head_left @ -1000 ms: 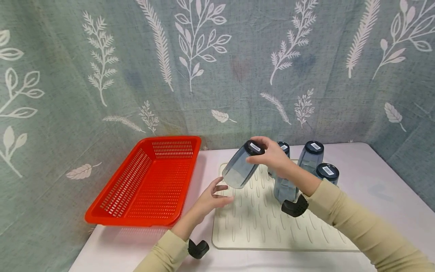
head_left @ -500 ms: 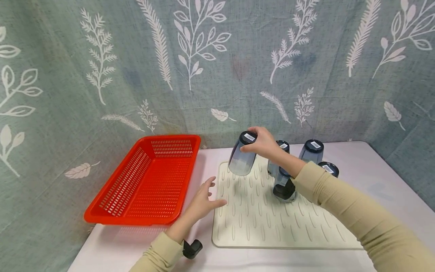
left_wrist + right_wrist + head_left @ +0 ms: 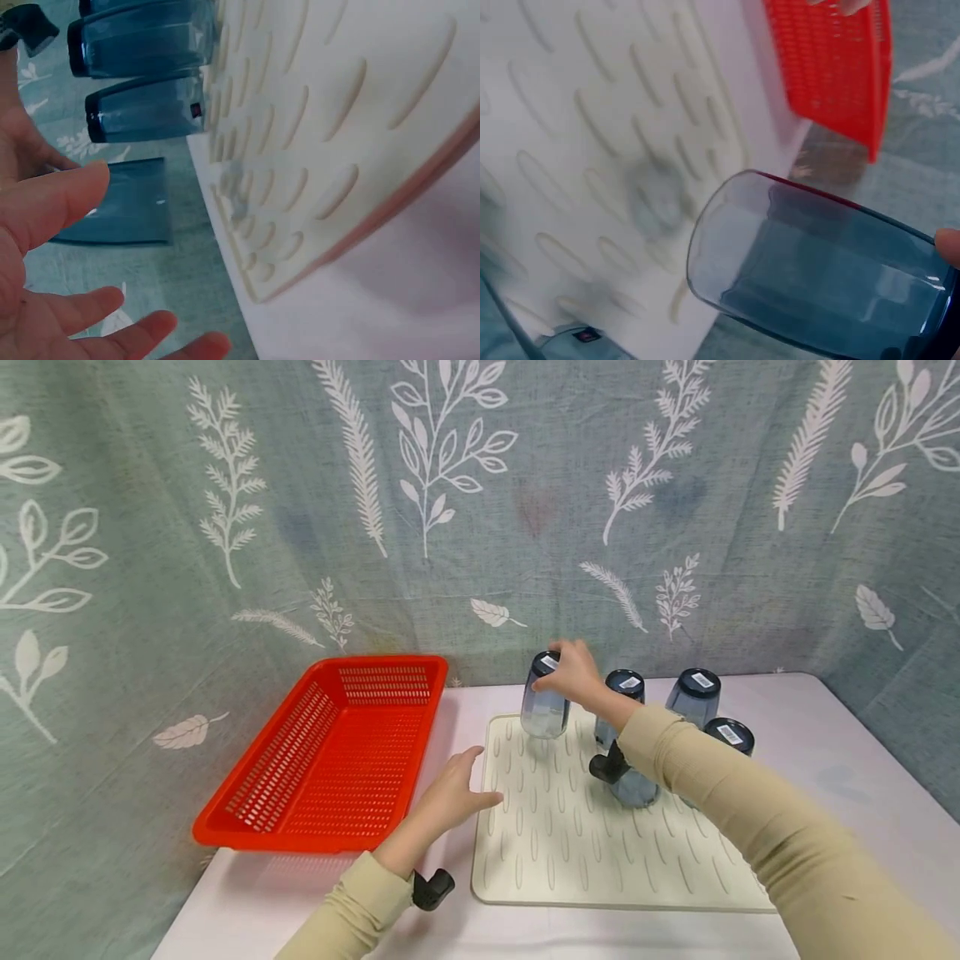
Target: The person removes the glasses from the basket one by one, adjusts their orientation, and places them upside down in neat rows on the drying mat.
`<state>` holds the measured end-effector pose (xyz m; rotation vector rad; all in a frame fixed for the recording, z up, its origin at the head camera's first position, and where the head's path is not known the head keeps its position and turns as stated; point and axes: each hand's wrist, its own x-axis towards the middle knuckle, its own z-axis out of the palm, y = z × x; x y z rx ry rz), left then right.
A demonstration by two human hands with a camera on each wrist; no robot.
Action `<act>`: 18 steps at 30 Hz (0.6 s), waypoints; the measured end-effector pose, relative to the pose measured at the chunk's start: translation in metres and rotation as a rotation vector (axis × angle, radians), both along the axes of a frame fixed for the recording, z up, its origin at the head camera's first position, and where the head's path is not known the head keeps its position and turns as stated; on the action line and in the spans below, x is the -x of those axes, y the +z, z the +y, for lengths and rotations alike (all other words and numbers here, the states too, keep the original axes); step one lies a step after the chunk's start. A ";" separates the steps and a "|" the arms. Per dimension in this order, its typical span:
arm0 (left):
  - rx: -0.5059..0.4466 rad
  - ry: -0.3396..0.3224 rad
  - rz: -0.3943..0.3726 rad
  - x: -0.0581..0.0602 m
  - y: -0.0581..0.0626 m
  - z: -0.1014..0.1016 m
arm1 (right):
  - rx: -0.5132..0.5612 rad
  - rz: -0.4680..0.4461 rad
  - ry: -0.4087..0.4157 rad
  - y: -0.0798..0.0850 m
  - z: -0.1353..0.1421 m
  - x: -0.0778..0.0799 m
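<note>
My right hand (image 3: 579, 678) grips a blue-tinted drinking glass (image 3: 545, 714) by its dark base, mouth down, over the back left corner of the cream ridged mat (image 3: 555, 852). In the right wrist view the rim of that glass (image 3: 817, 262) appears a little above the mat. My left hand (image 3: 450, 793) is held near the mat's left edge with fingers spread and nothing in them. Upside-down glasses stand on the right part of the mat: one at the back (image 3: 622, 685), others to its right (image 3: 693, 695), and one (image 3: 636, 789) partly hidden by my right forearm.
A red perforated plastic basket (image 3: 281, 842) lies on the white table (image 3: 480, 935), left of the mat. A green leaf-patterned cloth (image 3: 525, 510) hangs behind the table and along its sides.
My right hand has carried the glass backward and tilted it from slanted to nearly upright, mouth down. My left hand has drawn back slightly from the glass.
</note>
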<state>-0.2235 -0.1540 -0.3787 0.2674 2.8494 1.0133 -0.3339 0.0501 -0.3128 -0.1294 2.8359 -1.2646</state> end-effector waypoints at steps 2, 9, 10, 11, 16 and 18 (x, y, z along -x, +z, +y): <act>0.012 -0.003 -0.004 0.000 0.002 0.001 | -0.016 -0.004 -0.015 -0.005 0.000 0.002; 0.038 0.015 -0.060 0.002 0.006 0.004 | -0.041 -0.027 -0.052 -0.017 0.000 0.008; 0.040 0.018 -0.069 0.002 0.006 0.005 | -0.045 -0.029 -0.055 -0.019 0.000 0.009; 0.044 0.025 -0.078 0.003 0.007 0.007 | -0.053 -0.030 -0.058 -0.021 0.000 0.010; 0.078 0.055 -0.090 0.005 0.010 0.012 | -0.072 -0.038 -0.051 -0.033 0.001 0.011; 0.096 0.063 -0.082 0.005 0.010 0.013 | -0.076 -0.041 -0.046 -0.037 0.001 0.010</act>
